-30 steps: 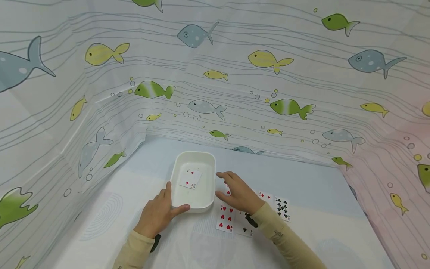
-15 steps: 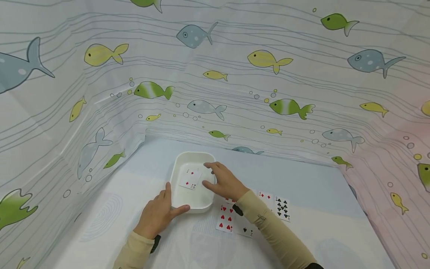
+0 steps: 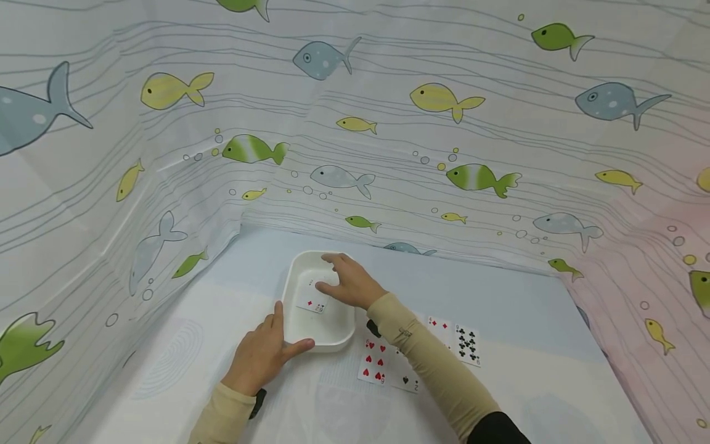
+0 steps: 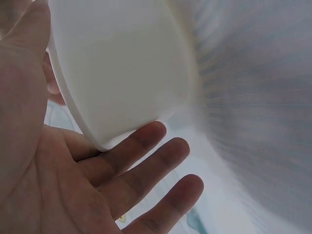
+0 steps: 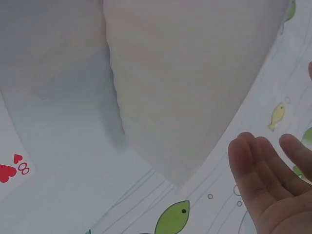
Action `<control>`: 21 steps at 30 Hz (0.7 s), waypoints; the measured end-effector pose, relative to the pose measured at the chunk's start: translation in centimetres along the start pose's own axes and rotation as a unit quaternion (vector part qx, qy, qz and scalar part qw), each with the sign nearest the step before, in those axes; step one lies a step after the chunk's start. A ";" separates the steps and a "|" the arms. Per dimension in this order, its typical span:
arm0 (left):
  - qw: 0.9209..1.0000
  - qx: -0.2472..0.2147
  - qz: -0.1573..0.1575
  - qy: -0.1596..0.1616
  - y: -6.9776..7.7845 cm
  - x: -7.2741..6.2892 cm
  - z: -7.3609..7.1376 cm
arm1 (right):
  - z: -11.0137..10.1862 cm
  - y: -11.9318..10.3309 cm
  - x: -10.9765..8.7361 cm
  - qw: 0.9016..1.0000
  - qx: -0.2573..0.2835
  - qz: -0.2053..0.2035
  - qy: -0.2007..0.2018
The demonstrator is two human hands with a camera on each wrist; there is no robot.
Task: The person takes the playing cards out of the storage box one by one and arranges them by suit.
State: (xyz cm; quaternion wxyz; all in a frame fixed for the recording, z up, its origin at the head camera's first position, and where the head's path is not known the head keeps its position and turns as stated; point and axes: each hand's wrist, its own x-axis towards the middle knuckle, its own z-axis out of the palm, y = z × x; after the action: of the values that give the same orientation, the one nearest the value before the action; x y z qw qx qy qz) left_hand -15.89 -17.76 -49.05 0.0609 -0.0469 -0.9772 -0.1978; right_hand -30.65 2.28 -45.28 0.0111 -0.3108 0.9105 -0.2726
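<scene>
A white plastic tub (image 3: pixel 330 347) stands on the table with a diamond playing card (image 3: pixel 309 303) lying inside, partly hidden. My left hand (image 3: pixel 257 354) rests against its near-left corner, thumb along the near rim and fingers on the left side. In the left wrist view its extended fingers (image 4: pixel 168 202) lie beside the tub's outer wall (image 4: pixel 122 73). Above the tub's right half is my right hand (image 3: pixel 352 283), thumb and fingers apart, with nothing visible between them. The right wrist view shows its lightly bent fingers (image 5: pixel 265 170) past the tub's wall (image 5: pixel 185 83).
Right of the tub several cards lie face up: a six of hearts (image 3: pixel 372 361), a two of spades (image 3: pixel 403 377), a diamond card (image 3: pixel 439 330) and a club card (image 3: pixel 468 345). My right forearm covers part of them. A fish-patterned sheet (image 3: pixel 388 148) rises behind the table.
My right hand has moved left and away from me, from beside the tub's right rim to over the tub, now covering part of the card inside. The left hand has stayed put.
</scene>
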 end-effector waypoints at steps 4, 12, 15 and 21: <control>1.000 0.002 0.006 0.006 -0.1 -0.1 0.0 | 0.4 -0.3 1.1 1.000 0.011 0.005 -0.005; 1.000 0.009 0.008 0.010 -0.1 0.0 -0.1 | 2.2 -0.3 2.4 0.999 -0.017 0.013 -0.030; 1.000 0.010 0.009 0.014 -0.1 0.0 0.0 | 3.1 0.2 2.8 0.998 -0.037 0.020 -0.044; 1.000 0.008 0.016 0.017 0.0 0.0 0.0 | 4.6 1.1 3.0 0.991 -0.105 0.037 -0.075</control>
State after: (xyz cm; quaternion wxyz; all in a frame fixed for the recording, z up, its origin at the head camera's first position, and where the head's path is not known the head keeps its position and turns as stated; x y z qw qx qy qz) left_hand -15.87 -17.79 -49.08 0.0807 -0.0585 -0.9767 -0.1901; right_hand -32.78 -0.93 -49.34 0.0568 -0.2959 0.9414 -0.1512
